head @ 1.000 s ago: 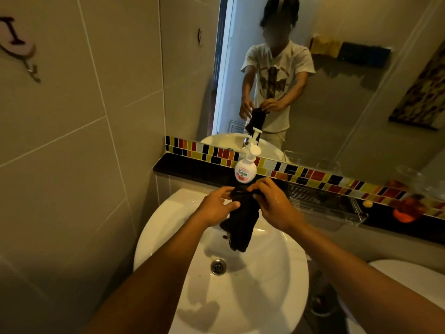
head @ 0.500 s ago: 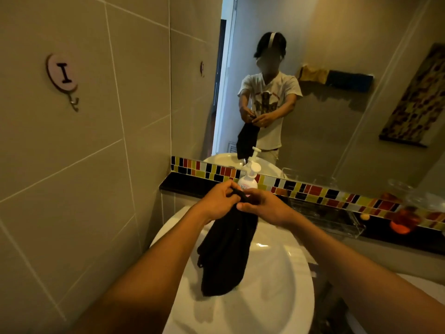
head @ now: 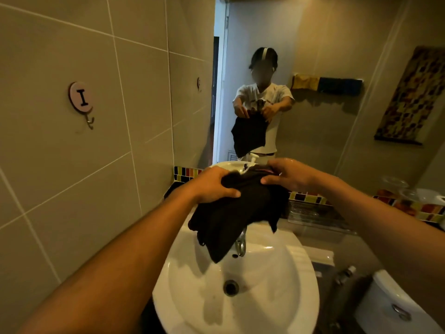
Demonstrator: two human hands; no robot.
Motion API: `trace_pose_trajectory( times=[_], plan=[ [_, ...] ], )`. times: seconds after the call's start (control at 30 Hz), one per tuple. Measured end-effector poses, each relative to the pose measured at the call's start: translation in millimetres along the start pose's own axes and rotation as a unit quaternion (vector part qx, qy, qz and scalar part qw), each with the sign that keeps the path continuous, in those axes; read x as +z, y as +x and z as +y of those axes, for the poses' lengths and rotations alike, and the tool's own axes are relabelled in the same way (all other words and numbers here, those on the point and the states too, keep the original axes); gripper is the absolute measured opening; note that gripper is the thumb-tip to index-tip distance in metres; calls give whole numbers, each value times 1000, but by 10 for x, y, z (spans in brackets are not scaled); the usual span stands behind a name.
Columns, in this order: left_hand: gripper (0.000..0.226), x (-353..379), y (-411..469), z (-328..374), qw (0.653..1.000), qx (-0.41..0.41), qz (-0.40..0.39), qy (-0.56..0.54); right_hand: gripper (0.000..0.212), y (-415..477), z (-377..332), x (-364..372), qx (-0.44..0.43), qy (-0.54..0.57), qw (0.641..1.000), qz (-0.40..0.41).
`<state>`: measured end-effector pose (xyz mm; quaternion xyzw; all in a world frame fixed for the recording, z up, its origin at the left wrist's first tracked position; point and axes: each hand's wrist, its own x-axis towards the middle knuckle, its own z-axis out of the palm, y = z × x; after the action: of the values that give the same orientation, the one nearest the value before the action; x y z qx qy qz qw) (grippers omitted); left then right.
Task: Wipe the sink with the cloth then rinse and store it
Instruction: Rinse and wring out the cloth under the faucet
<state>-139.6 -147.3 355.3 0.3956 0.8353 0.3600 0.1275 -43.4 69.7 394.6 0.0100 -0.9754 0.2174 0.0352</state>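
Observation:
A black cloth (head: 237, 213) hangs spread between both hands above the white sink (head: 277, 297). My left hand (head: 212, 186) grips its upper left edge and my right hand (head: 286, 175) grips its upper right edge. The cloth's lower corner dangles over the basin and hides most of the chrome tap (head: 240, 244). The drain (head: 230, 286) sits in the wet basin below. A wall hook (head: 81, 102) with a round plate marked "I" is on the left tiled wall.
A mirror (head: 313, 68) behind the sink reflects a person holding the cloth. A dark ledge with coloured mosaic tiles (head: 305, 197) runs under it, with a clear tray (head: 313, 213). A toilet tank (head: 397, 304) stands at the lower right.
Both hands lifted the cloth higher and moved apart, spreading it out. The view tilted so the soap bottle is now hidden behind the hands and cloth.

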Motion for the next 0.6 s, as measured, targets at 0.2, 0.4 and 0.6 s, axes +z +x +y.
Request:
trace_pose_trajectory(
  times=[0.2,0.4,0.6],
  plan=[
    [30,-127,-145,-175,999,-3,23,45,14,-173,4,-164,17,119,989,81],
    [14,-230,-141,34,993,62,100,17,36,-170,-134,-169,102,262,960,-11],
    [13,-404,-244,-20,996,13,67,50,29,-52,3,-157,93,422,897,91]
  ],
)
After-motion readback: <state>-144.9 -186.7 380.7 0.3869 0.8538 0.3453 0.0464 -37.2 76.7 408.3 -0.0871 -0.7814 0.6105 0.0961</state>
